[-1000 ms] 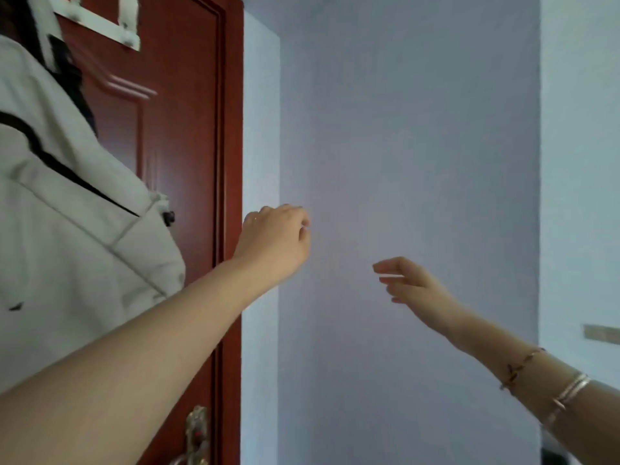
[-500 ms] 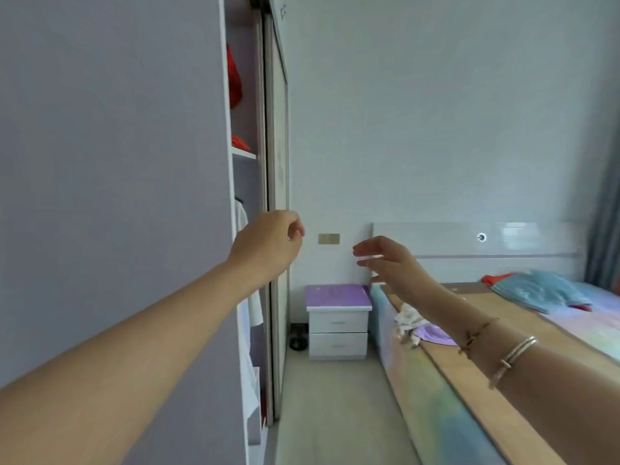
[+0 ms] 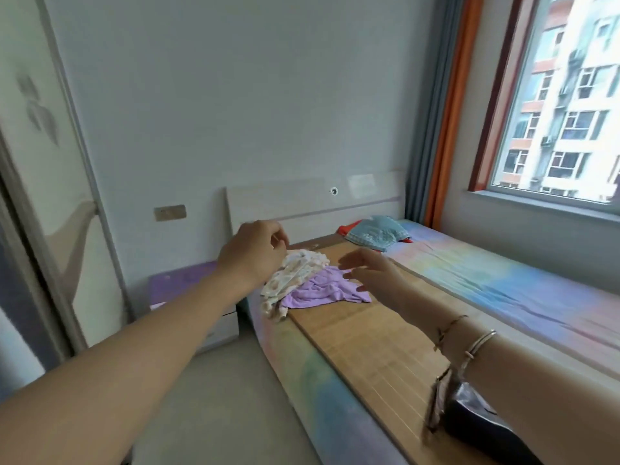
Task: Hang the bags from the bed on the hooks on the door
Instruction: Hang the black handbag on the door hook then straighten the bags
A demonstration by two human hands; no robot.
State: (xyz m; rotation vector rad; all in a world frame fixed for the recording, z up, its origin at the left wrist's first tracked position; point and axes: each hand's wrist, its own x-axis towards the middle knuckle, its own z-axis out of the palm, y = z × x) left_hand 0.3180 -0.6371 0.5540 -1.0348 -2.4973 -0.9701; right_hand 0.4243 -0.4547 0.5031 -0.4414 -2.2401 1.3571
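Note:
A dark bag (image 3: 476, 422) with a pale strap lies on the bed (image 3: 523, 290) near its front edge, partly hidden under my right forearm. My left hand (image 3: 255, 253) is stretched out in the air over the bed's near corner, fingers loosely curled with nothing in them. My right hand (image 3: 372, 270) is raised beside it, fingers spread and empty. Both hands hover above a cream patterned cloth (image 3: 295, 280) and a purple cloth (image 3: 325, 290) on the bamboo mat (image 3: 362, 344). The door and its hooks are out of view.
A purple-topped nightstand (image 3: 181, 283) stands left of the bed by the wardrobe (image 3: 40, 182). Blue and red cloths (image 3: 375, 231) lie at the white headboard (image 3: 302, 199). A window (image 3: 567, 105) and orange curtain (image 3: 449, 129) are on the right. Pale floor runs between wardrobe and bed.
The view has swung right from the red door with a pale bag hanging on it, past the wardrobe, to the bed. Both empty hands stayed raised in front.

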